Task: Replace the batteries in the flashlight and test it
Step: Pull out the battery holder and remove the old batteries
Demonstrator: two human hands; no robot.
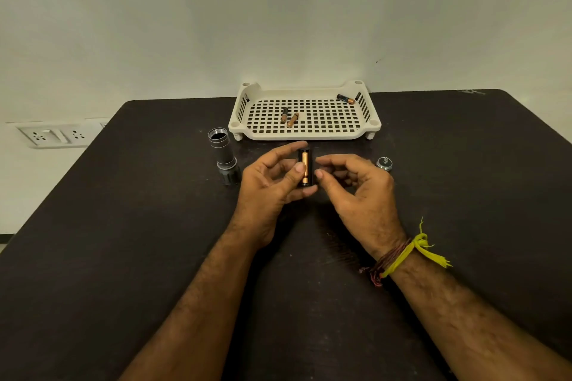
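From the head camera I see my left hand [272, 176] gripping the black battery holder [306, 168] upright above the middle of the table [123, 226], thumb pressed on the copper-coloured battery [305, 164] seated in it. My right hand [356, 192] hovers just beside the holder, fingers curled, holding nothing. The flashlight body [223, 155] stands left of my hands, its cap [384, 163] to the right. At the far edge, a white tray [305, 133] carries three loose batteries [292, 120].
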